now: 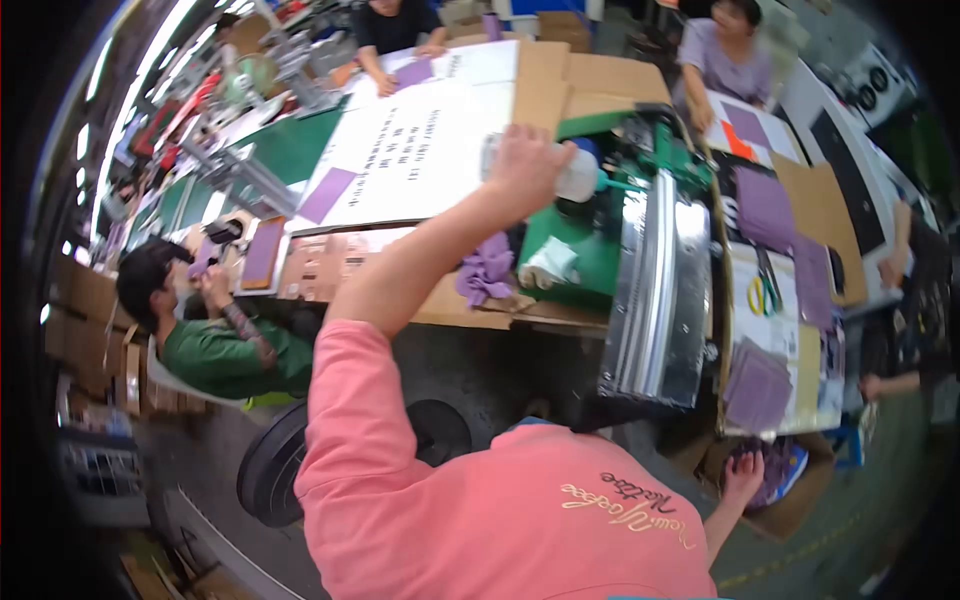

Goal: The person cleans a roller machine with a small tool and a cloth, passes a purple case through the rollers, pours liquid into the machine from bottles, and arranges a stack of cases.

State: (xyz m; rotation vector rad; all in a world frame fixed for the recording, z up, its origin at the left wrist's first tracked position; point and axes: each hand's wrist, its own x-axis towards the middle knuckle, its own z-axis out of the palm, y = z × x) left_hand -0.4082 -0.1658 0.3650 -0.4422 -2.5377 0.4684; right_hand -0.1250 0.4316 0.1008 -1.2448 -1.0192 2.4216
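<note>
Bottle (pixel 578 178) clamped in the left hand (pixel 527 170), nozzle (pixel 604 181) toward the green-and-silver machine (pixel 655 280).
A firm, level hold should steady it; the right hand (pixel 742 475) is beside purple cloth (pixel 772 482), its grip unclear.

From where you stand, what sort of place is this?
Probably a small workshop or factory floor working with fabric: there's a green machine on a bench, stacked purple pieces that look like cloth, and a seated person in green handling something purple.
</note>
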